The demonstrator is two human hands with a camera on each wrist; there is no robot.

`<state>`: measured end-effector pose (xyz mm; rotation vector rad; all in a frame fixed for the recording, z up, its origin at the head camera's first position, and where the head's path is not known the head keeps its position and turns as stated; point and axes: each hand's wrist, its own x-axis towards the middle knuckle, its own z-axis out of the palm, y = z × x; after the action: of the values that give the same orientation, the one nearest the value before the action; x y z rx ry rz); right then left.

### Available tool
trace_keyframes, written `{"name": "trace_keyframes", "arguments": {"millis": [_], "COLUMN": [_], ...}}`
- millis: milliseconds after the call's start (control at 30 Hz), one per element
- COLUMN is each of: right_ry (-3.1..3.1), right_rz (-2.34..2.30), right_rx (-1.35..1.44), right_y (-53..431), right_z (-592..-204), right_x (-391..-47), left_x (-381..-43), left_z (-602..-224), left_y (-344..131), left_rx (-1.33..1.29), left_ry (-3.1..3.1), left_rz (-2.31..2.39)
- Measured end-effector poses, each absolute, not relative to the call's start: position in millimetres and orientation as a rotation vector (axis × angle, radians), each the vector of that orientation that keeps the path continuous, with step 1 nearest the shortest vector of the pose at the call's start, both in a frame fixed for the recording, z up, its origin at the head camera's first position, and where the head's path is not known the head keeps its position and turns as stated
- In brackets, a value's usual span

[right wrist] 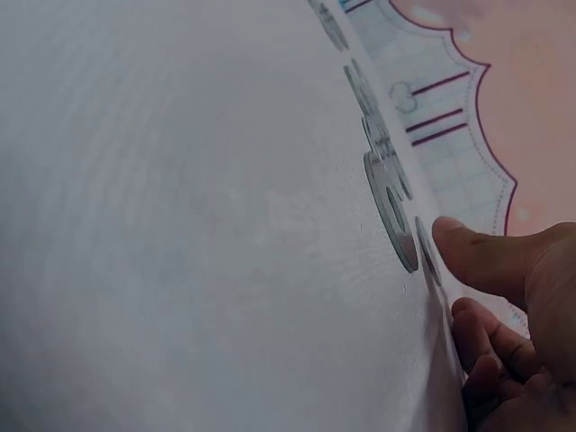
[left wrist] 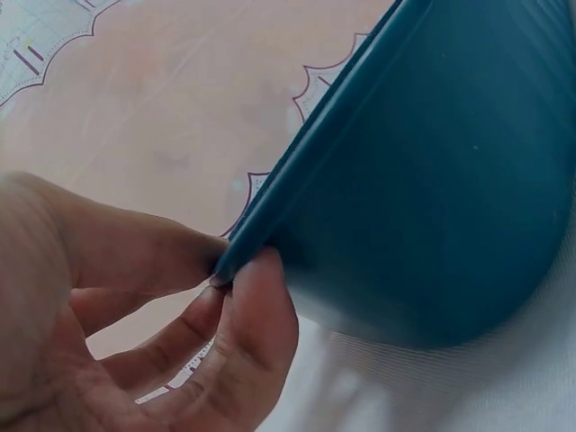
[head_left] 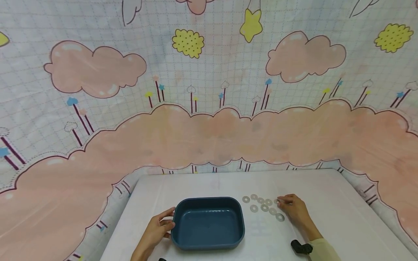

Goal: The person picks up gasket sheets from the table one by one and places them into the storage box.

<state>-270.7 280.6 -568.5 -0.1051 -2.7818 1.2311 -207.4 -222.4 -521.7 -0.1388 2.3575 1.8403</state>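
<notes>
A dark blue rectangular plastic basin sits on the white table. My left hand is at its left side, and in the left wrist view thumb and fingers pinch the basin's rim. Several flat grey metal washers lie spread out to the right of the basin. My right hand is at the rightmost of the upper washers, its fingertips over that washer's edge. In the right wrist view the thumb is beside a washer, with a gap between thumb and fingers.
The white table reaches back to a hanging cloth printed with clouds and stars. A black strap piece is on the right wrist, by the sleeve.
</notes>
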Motion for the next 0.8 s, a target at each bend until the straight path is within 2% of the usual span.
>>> {"name": "trace_keyframes", "arguments": {"millis": [800], "right_ry": [-2.722], "right_rz": [1.200], "right_rx": [-0.118], "right_y": [279.8], "right_z": [-568.2], "right_x": [-272.7], "left_x": [-200.3], "left_z": [-525.9], "left_y": [-219.0], "left_rx": [-0.192], "left_ry": [2.282], "left_rz": [1.950]}}
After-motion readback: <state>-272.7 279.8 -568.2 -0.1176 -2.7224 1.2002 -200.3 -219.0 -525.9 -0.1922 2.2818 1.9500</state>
